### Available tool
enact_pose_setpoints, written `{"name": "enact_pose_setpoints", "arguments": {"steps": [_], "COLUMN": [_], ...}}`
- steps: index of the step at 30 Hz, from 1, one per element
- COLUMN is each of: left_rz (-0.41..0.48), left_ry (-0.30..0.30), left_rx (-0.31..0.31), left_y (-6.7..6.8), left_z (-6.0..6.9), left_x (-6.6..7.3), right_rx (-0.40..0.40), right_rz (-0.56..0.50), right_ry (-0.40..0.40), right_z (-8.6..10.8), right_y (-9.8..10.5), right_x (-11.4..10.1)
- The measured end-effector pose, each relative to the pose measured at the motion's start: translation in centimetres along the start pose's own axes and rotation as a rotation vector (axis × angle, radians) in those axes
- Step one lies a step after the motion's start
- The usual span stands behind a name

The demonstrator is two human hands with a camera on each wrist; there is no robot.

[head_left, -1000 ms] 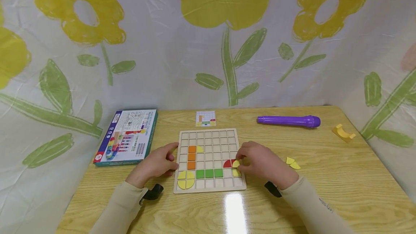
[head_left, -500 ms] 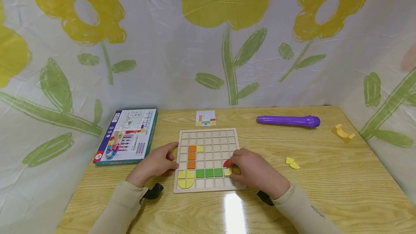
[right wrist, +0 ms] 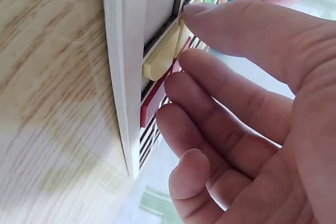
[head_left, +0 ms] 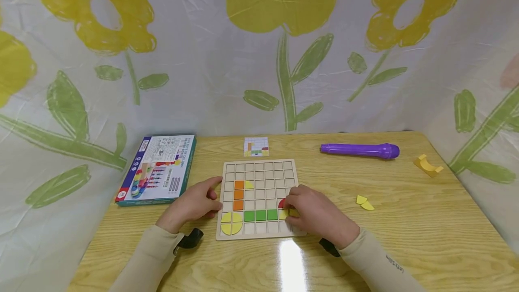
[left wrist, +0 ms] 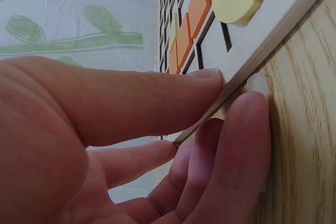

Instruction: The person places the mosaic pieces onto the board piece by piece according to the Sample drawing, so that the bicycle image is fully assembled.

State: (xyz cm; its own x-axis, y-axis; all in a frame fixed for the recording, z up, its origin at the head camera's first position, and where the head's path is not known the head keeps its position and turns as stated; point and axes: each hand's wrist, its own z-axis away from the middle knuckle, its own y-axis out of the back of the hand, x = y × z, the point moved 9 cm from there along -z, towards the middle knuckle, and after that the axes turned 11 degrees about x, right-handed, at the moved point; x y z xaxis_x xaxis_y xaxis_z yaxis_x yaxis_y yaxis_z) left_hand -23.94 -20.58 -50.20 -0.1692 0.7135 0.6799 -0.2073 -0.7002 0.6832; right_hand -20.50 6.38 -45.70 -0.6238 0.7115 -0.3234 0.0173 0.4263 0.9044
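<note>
A wooden grid board (head_left: 259, 166) lies on the table with orange squares (head_left: 239, 194), green squares (head_left: 261, 215) and several yellow quarter-circle pieces (head_left: 231, 223) in its cells. My left hand (head_left: 193, 205) rests at the board's left edge, thumb and index finger touching the rim. Over the right side, my right hand (head_left: 318, 211) pinches a yellow quarter-circle piece (head_left: 282, 214) at the cell just right of the green row. Another yellow piece (right wrist: 161, 56) and red pieces (right wrist: 154, 95) sit beside it in the right wrist view, largely hidden by the hand in the head view.
Two loose yellow pieces (head_left: 366, 205) lie right of the board. Behind it is a small pattern card (head_left: 256, 146). A boxed toy set (head_left: 158, 170) lies at left; a purple microphone-shaped object (head_left: 358, 150) and a yellow curved holder (head_left: 428, 166) are at right.
My right hand has moved left and slightly down across the board with the yellow piece, from near the right edge to the cell beside the green row. The left hand has stayed put.
</note>
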Motion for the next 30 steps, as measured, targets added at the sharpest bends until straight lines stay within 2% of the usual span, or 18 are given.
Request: {"name": "enact_pose_setpoints", "arguments": {"steps": [9,20,25,30], "left_rz": [0.012,0.016,0.017,0.010], "left_ry": [-0.004,0.000,0.000,0.000], "left_rx": [-0.002,-0.007,-0.012,-0.009], "left_y": [0.0,0.0,-0.2,0.0], "left_z": [0.0,0.1,0.1,0.2], "left_x": [0.1,0.1,0.2,0.2], "right_rx": [0.030,0.015,0.012,0.018], "right_rz": [0.014,0.024,0.033,0.044], "right_ry": [0.042,0.039,-0.027,-0.070], "right_z": [0.1,0.1,0.7,2.6], "right_y": [0.0,0.4,1.3,2.4], "right_x": [-0.4,-0.3,1.2,3.5]}}
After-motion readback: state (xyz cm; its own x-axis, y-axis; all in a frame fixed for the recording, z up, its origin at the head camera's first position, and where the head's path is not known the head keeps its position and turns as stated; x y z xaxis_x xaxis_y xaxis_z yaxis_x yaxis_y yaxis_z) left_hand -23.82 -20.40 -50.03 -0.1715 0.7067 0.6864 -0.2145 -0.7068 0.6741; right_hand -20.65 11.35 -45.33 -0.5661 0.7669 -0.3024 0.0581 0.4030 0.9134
